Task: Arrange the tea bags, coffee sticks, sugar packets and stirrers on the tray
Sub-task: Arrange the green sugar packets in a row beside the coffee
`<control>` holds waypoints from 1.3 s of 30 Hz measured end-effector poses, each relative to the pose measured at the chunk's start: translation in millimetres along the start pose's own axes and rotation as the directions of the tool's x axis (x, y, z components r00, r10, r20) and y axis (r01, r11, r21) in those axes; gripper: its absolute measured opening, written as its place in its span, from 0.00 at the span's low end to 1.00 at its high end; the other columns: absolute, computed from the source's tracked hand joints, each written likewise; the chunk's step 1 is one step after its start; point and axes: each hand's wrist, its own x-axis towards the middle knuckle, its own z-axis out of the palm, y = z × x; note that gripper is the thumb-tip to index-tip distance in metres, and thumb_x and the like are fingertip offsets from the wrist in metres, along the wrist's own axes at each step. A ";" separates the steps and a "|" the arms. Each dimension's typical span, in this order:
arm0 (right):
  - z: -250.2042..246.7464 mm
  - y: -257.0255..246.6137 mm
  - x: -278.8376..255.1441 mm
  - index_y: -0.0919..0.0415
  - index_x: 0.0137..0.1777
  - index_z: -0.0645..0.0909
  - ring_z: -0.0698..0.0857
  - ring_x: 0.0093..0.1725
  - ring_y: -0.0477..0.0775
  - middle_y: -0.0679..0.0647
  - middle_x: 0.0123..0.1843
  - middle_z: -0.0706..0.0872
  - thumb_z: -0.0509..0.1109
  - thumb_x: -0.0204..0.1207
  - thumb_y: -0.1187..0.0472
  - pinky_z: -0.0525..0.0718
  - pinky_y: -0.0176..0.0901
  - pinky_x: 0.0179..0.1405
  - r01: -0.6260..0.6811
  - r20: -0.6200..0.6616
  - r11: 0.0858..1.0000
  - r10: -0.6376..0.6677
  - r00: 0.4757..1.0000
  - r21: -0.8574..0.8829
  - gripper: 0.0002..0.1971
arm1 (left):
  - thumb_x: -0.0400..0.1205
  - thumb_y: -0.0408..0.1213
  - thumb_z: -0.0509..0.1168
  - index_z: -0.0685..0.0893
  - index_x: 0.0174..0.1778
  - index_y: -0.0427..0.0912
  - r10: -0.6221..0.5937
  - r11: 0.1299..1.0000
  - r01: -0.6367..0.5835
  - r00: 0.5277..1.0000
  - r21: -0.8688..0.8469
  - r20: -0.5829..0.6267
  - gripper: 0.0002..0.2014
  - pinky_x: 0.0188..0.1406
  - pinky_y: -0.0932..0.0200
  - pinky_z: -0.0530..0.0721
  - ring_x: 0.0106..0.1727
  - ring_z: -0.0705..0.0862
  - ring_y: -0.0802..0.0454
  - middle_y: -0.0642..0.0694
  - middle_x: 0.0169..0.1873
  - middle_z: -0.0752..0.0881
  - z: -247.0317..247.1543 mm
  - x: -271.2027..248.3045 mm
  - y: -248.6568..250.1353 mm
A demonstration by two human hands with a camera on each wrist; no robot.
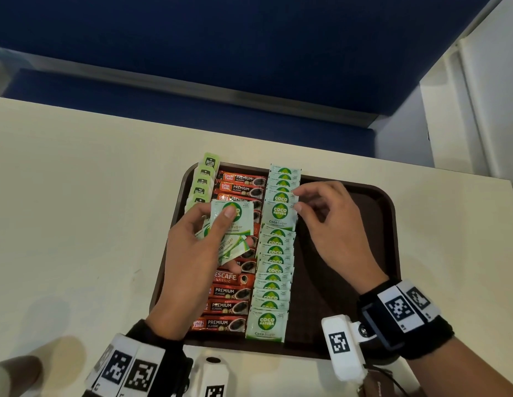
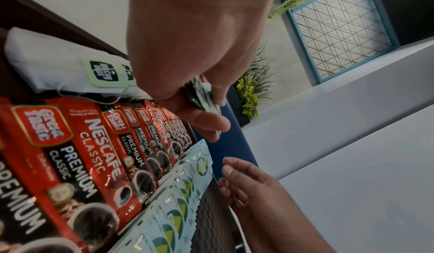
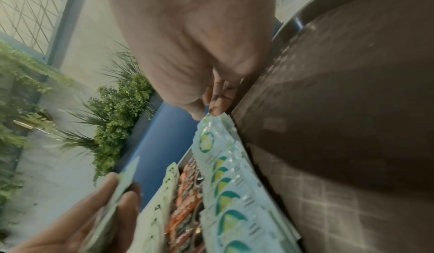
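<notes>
A brown tray (image 1: 350,224) holds three columns: tea bags (image 1: 202,181) on the left, red coffee sticks (image 1: 235,306) in the middle, and overlapping green-and-white sugar packets (image 1: 274,262) beside them. My left hand (image 1: 238,227) hovers over the coffee sticks and grips a small fanned stack of sugar packets (image 1: 232,216), thumb on top. My right hand (image 1: 297,200) pinches the right edge of one sugar packet (image 1: 279,214) lying in the column's upper part. The right wrist view shows thumb and finger (image 3: 217,106) at that packet's corner (image 3: 207,140). No stirrers are in view.
The tray's right half (image 3: 340,145) is bare brown surface. The tray lies on a cream table (image 1: 77,196), its far end near the back edge. A blue bench (image 1: 249,53) runs behind the table. A white wall (image 1: 479,96) stands at the right.
</notes>
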 end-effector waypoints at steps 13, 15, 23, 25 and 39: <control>-19.5 -21.2 0.2 0.48 0.56 0.89 0.93 0.48 0.47 0.47 0.49 0.95 0.79 0.83 0.57 0.88 0.45 0.50 -0.135 0.188 0.970 0.097 0.977 0.204 0.04 | 0.86 0.42 0.75 0.90 0.56 0.38 0.000 1.000 -0.002 0.998 0.031 0.067 0.10 0.14 0.58 0.83 0.39 0.97 0.35 0.40 0.45 0.95 4.7 1.2 0.3; -22.9 -11.6 1.4 0.48 0.55 0.89 0.92 0.51 0.45 0.43 0.50 0.95 0.78 0.84 0.55 0.87 0.45 0.52 -0.152 0.174 0.978 0.126 0.977 0.145 0.03 | 0.86 0.42 0.75 0.91 0.57 0.39 -0.001 1.000 0.000 1.000 0.029 0.029 0.10 0.15 0.57 0.83 0.41 0.97 0.34 0.40 0.48 0.95 -0.9 2.8 -1.5; -9.1 3.0 -2.1 0.48 0.52 0.89 0.89 0.53 0.41 0.41 0.51 0.93 0.77 0.85 0.56 0.83 0.31 0.52 -0.080 0.225 0.995 0.091 0.970 -0.057 0.01 | 0.86 0.42 0.75 0.91 0.57 0.40 0.000 0.998 -0.001 1.000 0.069 0.022 0.10 0.15 0.56 0.84 0.41 0.97 0.33 0.42 0.53 0.94 -6.5 0.9 -5.0; -6.5 4.0 -1.4 0.48 0.52 0.88 0.89 0.52 0.41 0.42 0.51 0.93 0.77 0.85 0.57 0.81 0.25 0.48 -0.079 0.220 0.994 0.093 0.971 -0.069 0.02 | 0.86 0.42 0.76 0.91 0.56 0.41 -0.002 0.998 0.001 1.000 0.067 0.017 0.09 0.16 0.56 0.84 0.42 0.97 0.33 0.40 0.53 0.94 -6.5 0.6 -6.0; 3.4 5.6 -2.2 0.47 0.55 0.85 0.83 0.43 0.46 0.46 0.49 0.85 0.81 0.82 0.60 0.80 0.26 0.42 -0.036 0.127 0.994 0.049 0.991 -0.099 0.09 | 0.86 0.42 0.76 0.91 0.55 0.41 -0.002 0.999 0.002 1.000 0.042 0.009 0.08 0.15 0.57 0.83 0.42 0.96 0.30 0.46 0.49 0.95 -8.9 -0.8 -4.7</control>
